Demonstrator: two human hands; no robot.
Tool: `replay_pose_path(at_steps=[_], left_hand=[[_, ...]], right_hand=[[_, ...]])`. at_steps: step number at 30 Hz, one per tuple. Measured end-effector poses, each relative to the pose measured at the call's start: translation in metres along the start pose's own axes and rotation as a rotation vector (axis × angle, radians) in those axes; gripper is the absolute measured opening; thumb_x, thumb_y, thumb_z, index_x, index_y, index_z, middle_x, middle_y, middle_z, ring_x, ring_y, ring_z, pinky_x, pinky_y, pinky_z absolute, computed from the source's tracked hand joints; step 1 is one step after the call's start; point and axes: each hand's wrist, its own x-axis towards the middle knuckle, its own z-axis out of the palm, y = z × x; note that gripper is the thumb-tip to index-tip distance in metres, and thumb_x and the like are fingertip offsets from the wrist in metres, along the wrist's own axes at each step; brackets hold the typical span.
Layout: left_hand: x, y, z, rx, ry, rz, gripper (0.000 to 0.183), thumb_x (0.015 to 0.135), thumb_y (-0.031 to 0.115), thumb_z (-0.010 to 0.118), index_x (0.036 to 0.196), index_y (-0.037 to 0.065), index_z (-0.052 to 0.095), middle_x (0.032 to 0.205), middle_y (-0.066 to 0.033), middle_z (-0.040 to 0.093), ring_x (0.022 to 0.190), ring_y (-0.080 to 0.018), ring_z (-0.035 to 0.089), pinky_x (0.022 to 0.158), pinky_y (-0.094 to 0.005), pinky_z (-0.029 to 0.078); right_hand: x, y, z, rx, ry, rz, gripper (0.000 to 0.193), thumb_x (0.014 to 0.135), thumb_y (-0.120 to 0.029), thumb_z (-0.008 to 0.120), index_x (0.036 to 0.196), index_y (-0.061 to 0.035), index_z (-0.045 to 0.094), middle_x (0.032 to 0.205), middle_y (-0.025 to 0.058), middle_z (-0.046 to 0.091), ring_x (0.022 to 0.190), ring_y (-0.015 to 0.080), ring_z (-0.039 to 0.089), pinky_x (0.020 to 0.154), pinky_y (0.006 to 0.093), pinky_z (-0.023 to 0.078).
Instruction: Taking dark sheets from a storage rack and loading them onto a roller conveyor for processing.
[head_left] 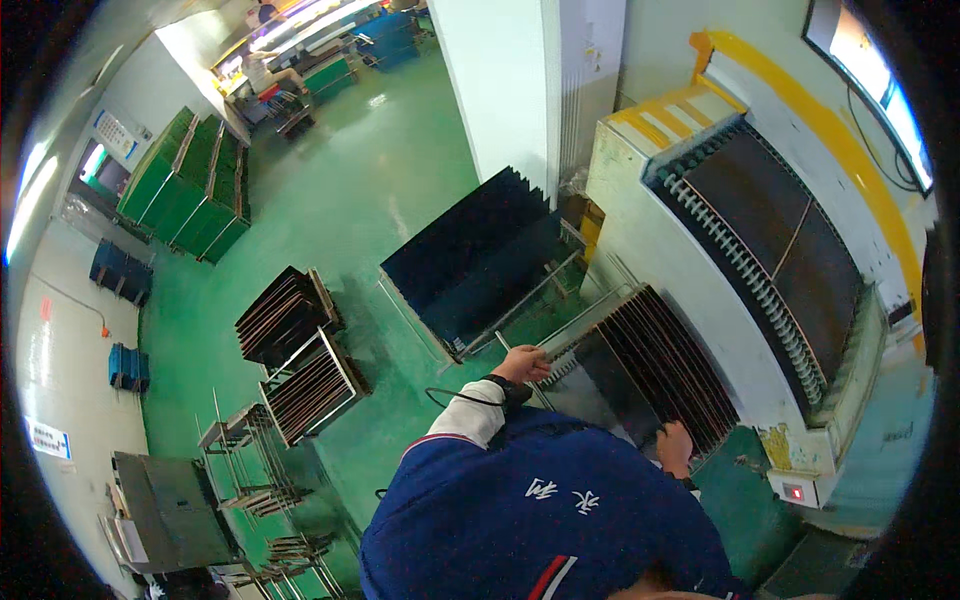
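Below me stands a metal rack (612,306) with many thin dark panels (668,362) upright in its slots. A greyish, shiny panel (612,378) leans nearest my body, between my two hands. My left hand (524,365), with a dark band at the wrist, is at the rack's left side with its fingers curled; what they grip is hidden. My right hand (675,446) is at the rack's near right end, its fingers bent round the edge of the shiny panel.
A conveyor machine (735,270) with rollers and dark panels (790,225) stands right. Another full rack (480,265) sits ahead by a white pillar (505,90). More racks (300,350) and bare frames (250,455) line the left; green racks (190,185) stand farther off. A person (270,75) sits far away.
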Motion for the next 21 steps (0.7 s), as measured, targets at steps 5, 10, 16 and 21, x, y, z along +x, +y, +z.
replay_pose_path(at_steps=[5, 10, 16, 21], left_hand=[[-0.005, 0.009, 0.009, 0.039, 0.043, -0.032, 0.023, 0.090, 0.021, 0.061, 0.102, 0.002, 0.057, 0.082, -0.0138, 0.067, 0.067, -0.0250, 0.068, 0.053, -0.0365, 0.055], [-0.010, 0.009, 0.004, 0.039, 0.008, -0.017, 0.028, 0.092, 0.021, 0.057, 0.113, 0.002, 0.054, 0.081, -0.0168, 0.067, 0.067, -0.0268, 0.068, 0.052, -0.0367, 0.054], [-0.008, 0.007, 0.003, 0.035, -0.024, -0.031, 0.027, 0.092, 0.024, 0.059, 0.112, 0.006, 0.054, 0.085, -0.0140, 0.066, 0.070, -0.0262, 0.068, 0.054, -0.0379, 0.055], [-0.003, 0.005, 0.000, 0.023, -0.033, -0.039, 0.025, 0.092, 0.021, 0.058, 0.111, 0.005, 0.053, 0.083, -0.0150, 0.065, 0.066, -0.0285, 0.067, 0.054, -0.0386, 0.055]], right_hand=[[-0.003, -0.006, -0.008, 0.109, 0.013, 0.029, 0.027, 0.079, -0.024, 0.060, 0.089, 0.0002, 0.066, 0.097, 0.0191, 0.058, 0.090, 0.0377, 0.058, 0.077, 0.0472, 0.046], [-0.001, -0.013, -0.014, 0.042, -0.042, 0.065, 0.028, 0.080, -0.025, 0.060, 0.090, -0.0001, 0.067, 0.097, 0.0182, 0.058, 0.091, 0.0371, 0.058, 0.078, 0.0466, 0.046], [-0.001, -0.009, -0.006, 0.029, 0.005, 0.108, 0.025, 0.076, -0.025, 0.067, 0.088, -0.0037, 0.067, 0.098, 0.0152, 0.061, 0.092, 0.0344, 0.060, 0.078, 0.0450, 0.048], [-0.001, -0.006, 0.000, 0.027, 0.040, 0.096, 0.025, 0.076, -0.025, 0.067, 0.088, -0.0032, 0.066, 0.102, 0.0149, 0.062, 0.093, 0.0350, 0.060, 0.080, 0.0447, 0.048]])
